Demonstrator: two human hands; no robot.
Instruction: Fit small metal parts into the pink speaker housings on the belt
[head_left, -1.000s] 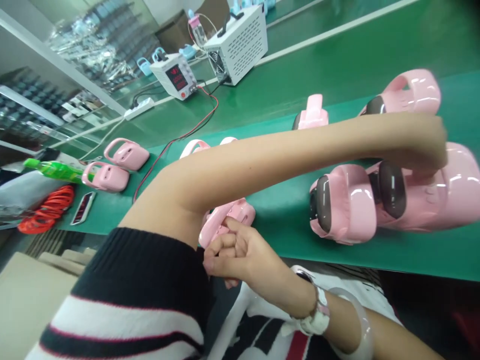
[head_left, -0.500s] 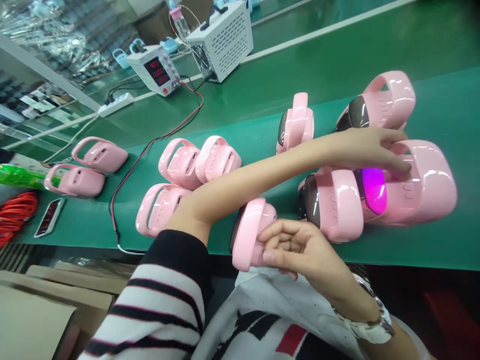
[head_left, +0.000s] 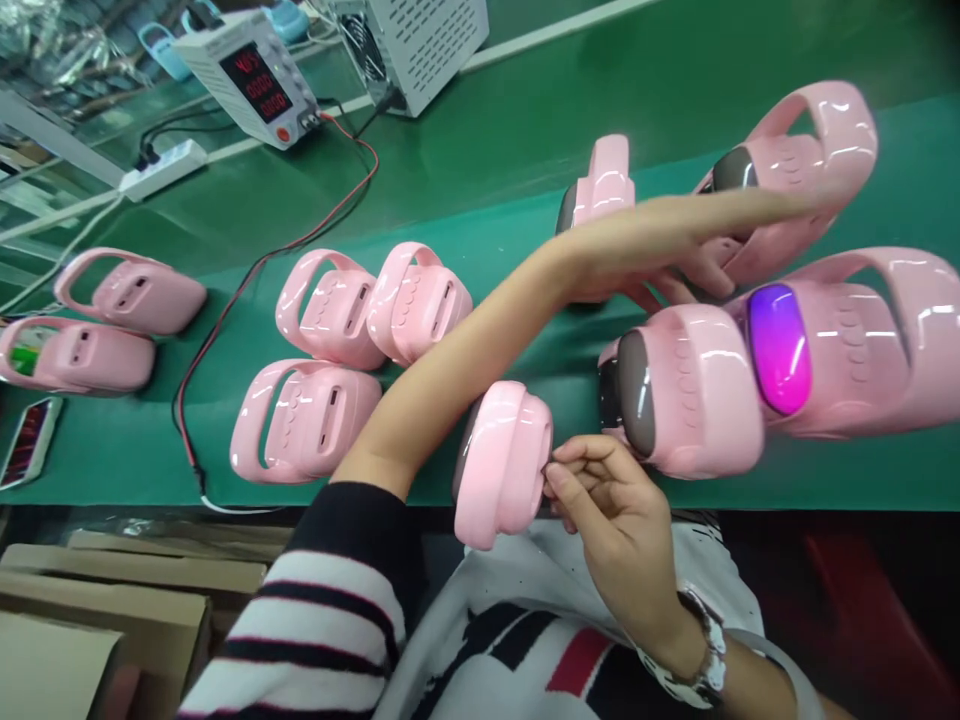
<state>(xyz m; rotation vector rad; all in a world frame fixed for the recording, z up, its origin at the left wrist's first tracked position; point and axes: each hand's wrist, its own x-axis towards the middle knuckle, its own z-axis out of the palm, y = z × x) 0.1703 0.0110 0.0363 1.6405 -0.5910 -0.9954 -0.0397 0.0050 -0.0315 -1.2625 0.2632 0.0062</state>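
Observation:
A pink portable speaker (head_left: 506, 460) with a loop handle sits at the bench's front edge, partly overhanging it. My right hand (head_left: 611, 500), a watch on its wrist, pinches at this speaker's right side with thumb and forefinger; whether something small lies between them is hidden. My left arm crosses above the bench to the right. The left hand (head_left: 697, 240) is blurred, fingers apart, over a pink speaker (head_left: 795, 165) at the back right. Below it lie a speaker with a glowing purple-pink panel (head_left: 780, 350) and another with a dark panel (head_left: 686, 390).
Several pink speakers (head_left: 315, 415) stand left of my forearm, two more at the far left. One small speaker (head_left: 604, 180) is behind my left wrist. A power supply (head_left: 259, 85) with red digits feeds a red-black cable (head_left: 255, 265). Cardboard (head_left: 97, 590) lies below the bench.
My left hand has come off the lit speaker and moved back and left. The right hand's fingertips have slid to the edge of the near speaker. The view has shifted.

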